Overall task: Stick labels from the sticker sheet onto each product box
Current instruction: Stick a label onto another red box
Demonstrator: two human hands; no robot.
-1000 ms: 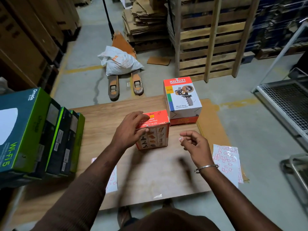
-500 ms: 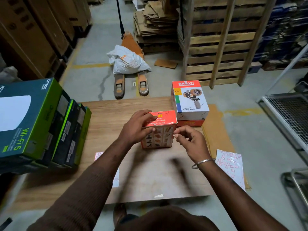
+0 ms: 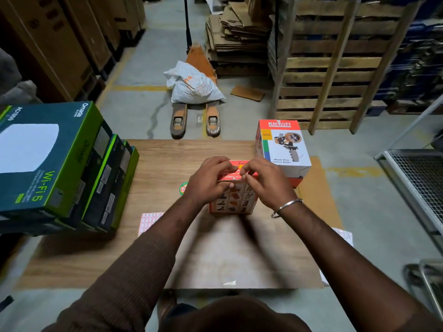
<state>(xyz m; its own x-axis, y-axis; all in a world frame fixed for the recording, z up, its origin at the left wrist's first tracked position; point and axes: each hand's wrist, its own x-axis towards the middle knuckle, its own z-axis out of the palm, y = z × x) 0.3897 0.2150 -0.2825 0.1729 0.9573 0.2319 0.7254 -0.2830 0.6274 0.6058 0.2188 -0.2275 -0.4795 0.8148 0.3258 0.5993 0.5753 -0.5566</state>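
A small red box (image 3: 233, 202) with shoe pictures on its front stands in the middle of the wooden table (image 3: 167, 159). My left hand (image 3: 208, 180) grips its top left corner. My right hand (image 3: 266, 183) reaches over from the right, thumb and forefinger pinched together on the box's red top, where the small label is hidden under my fingertips. One sticker sheet (image 3: 149, 220) with red-framed labels lies left of my left forearm. A second sticker sheet (image 3: 345, 236) pokes out right of my right arm. A white Khyati tape-dispenser box (image 3: 282, 149) stands just behind, to the right.
Several green Wi-Fi boxes (image 3: 48, 159) stand in a row along the table's left side. A round sticker (image 3: 184, 188) lies by my left hand. Beyond the table are a pallet jack (image 3: 191, 116) carrying a white sack (image 3: 194, 85), stacked wooden pallets (image 3: 323, 68) and a wire cart (image 3: 419, 183) at right.
My right hand, pinching a small label, has moved from the box's right side up onto its top. My left hand has kept hold of the box.
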